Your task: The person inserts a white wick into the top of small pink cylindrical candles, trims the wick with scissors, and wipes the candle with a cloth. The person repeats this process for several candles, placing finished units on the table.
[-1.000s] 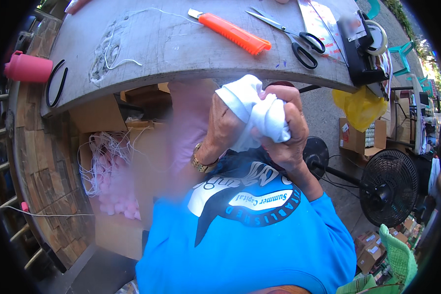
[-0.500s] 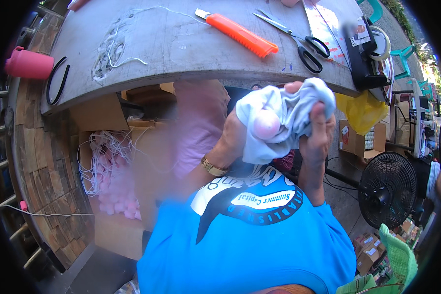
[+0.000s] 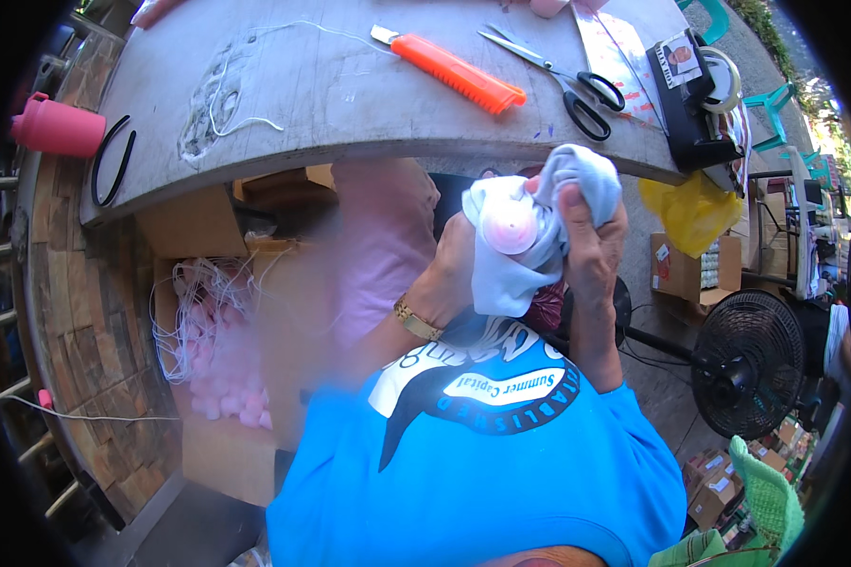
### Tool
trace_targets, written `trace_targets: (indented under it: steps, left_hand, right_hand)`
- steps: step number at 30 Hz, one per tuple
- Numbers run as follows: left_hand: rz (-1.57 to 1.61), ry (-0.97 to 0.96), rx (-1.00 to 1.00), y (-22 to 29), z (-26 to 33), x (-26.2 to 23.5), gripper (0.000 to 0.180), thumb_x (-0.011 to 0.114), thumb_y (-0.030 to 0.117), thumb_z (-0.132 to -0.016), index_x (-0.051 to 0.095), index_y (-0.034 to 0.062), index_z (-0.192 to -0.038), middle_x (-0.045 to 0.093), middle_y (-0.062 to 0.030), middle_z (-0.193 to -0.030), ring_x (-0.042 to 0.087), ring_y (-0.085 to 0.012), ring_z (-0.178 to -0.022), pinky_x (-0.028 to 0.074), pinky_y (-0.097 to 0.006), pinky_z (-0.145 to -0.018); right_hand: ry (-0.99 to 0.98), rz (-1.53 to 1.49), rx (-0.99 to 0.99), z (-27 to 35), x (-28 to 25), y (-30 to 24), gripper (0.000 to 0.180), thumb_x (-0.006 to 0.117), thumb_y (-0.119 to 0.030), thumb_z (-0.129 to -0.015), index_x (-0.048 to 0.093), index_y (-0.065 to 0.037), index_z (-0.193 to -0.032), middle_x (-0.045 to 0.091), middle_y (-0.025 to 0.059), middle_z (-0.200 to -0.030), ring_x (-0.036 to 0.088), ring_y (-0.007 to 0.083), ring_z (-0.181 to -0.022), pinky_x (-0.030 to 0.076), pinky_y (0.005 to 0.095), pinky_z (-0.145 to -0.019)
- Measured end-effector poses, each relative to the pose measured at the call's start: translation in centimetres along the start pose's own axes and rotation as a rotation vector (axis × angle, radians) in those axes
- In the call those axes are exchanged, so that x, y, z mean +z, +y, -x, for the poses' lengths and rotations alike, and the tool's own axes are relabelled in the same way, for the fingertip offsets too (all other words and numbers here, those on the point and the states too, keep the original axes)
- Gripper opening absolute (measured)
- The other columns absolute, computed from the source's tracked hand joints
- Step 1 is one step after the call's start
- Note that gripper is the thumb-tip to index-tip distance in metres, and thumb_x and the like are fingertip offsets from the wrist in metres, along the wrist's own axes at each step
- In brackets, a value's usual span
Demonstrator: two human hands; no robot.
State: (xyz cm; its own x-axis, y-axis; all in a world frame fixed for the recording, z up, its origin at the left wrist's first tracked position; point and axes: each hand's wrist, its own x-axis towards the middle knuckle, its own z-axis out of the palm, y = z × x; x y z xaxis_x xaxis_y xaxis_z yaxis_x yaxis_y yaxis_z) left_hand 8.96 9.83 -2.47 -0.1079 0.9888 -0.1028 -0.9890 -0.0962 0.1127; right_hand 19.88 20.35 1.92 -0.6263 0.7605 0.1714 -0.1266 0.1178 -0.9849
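Observation:
A pale pink, smooth, rounded piece (image 3: 508,227) with a small dark dot in its middle shows out of a light blue cloth (image 3: 515,289). My left hand (image 3: 455,262) is closed round the cloth and the piece from the left, its fingers mostly hidden behind them. My right hand (image 3: 593,248) grips a bunched fold of the same cloth, thumb upward, right beside the piece. Both hands are held above my lap, just in front of the table's near edge. How far the piece extends inside the cloth cannot be seen.
On the table (image 3: 321,104) lie an orange utility knife (image 3: 459,73), scissors (image 3: 563,76), white string and a black tape dispenser (image 3: 695,109). A pink cup (image 3: 61,126) stands far left. Below, a carton (image 3: 216,463) holds pink pieces (image 3: 227,369) with white strings. A black fan (image 3: 749,364) is right.
My right hand and the bunched cloth have shifted slightly left and in toward the piece. The pink piece has turned, so that its dotted end now faces up more.

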Motion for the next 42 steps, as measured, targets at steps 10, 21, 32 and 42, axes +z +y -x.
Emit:
trace_targets:
  steps: [10, 21, 32, 42]
  left_hand:
    - [-0.261, 0.1, 0.042, -2.7, -4.1, -0.9, 0.041, 0.047, 0.037, -0.099, 0.051, 0.0038, -0.122, 0.061, -0.0135, -0.116, 0.063, -0.023, -0.103, 0.053, -0.038, -0.087]
    - [-0.869, 0.189, 0.21, -2.9, -4.4, -4.5, 0.027, 0.054, 0.033, -0.097, 0.059, 0.0073, -0.101, 0.063, -0.0042, -0.094, 0.063, -0.0152, -0.09, 0.05, -0.028, -0.073]
    - [-1.606, 0.227, 0.159, 4.4, 4.0, 1.7, 0.039, 0.057, 0.026, -0.093, 0.056, 0.0001, -0.122, 0.065, -0.0165, -0.102, 0.067, -0.0205, -0.082, 0.052, -0.034, -0.073]
    - [-0.772, 0.136, 0.206, 4.6, 5.7, 2.1, 0.054, 0.054, 0.038, -0.097, 0.038, 0.003, -0.135, 0.059, -0.0133, -0.104, 0.064, -0.0179, -0.092, 0.055, -0.027, -0.072]
  right_hand:
    - [0.272, 1.389, -0.479, 0.8, -5.6, -6.2, 0.045, 0.073, -0.034, -0.081, 0.062, -0.002, -0.11, 0.056, 0.0144, -0.125, 0.05, 0.0327, -0.119, 0.037, 0.0438, -0.099]
    - [-0.035, -0.166, 0.163, 2.4, -3.5, 1.6, 0.037, 0.071, -0.003, -0.082, 0.057, 0.003, -0.116, 0.061, 0.0152, -0.117, 0.062, 0.0191, -0.103, 0.048, 0.0306, -0.092]
    - [-0.15, -0.72, 0.342, 1.7, -1.7, 1.0, 0.03, 0.068, -0.011, -0.086, 0.052, -0.007, -0.111, 0.057, 0.0132, -0.118, 0.059, 0.0214, -0.109, 0.05, 0.0406, -0.095]
    - [-0.487, -0.03, 0.014, -1.1, 3.3, -1.1, 0.013, 0.066, 0.0, -0.083, 0.062, 0.001, -0.096, 0.058, 0.0124, -0.11, 0.058, 0.0182, -0.102, 0.048, 0.0307, -0.088]
